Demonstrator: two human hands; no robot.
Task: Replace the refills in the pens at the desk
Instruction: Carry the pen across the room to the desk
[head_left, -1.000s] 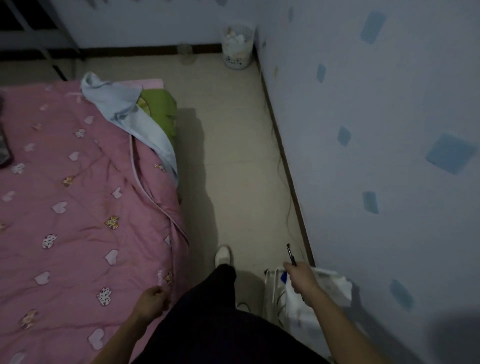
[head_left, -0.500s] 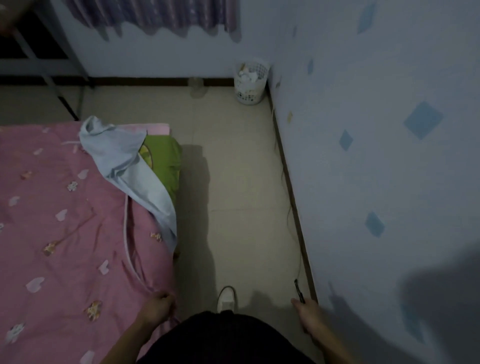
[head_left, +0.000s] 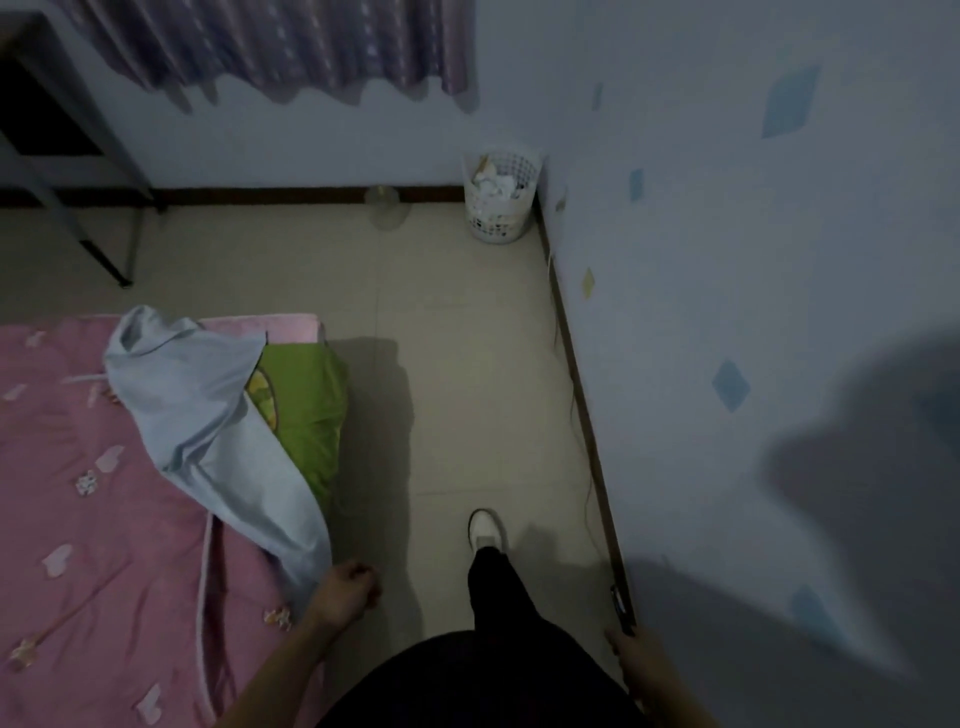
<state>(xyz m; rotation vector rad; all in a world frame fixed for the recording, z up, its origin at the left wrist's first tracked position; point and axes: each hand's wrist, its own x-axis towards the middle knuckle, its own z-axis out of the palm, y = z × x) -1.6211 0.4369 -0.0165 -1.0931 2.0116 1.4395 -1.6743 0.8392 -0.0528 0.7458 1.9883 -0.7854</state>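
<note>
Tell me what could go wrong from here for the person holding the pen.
1. The right hand carries the pen close to the wall; a knock might make it drop.
2. A thin cable lies along the skirting beside the shoe; in this dim light the foot could catch it.

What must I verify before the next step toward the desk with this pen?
1. Pen held: ok, the right hand grips the dark pen.
2. Floor ahead of the shoe: ok, bare tiles.
3. Cable: ok, it lies along the wall, apart from the shoe.
4. Left hand free: cannot tell, its fingers are curled.
5. Desk within reach: not ok, it stands beyond the bed.
6. Light: not ok, the room is dim.
</note>
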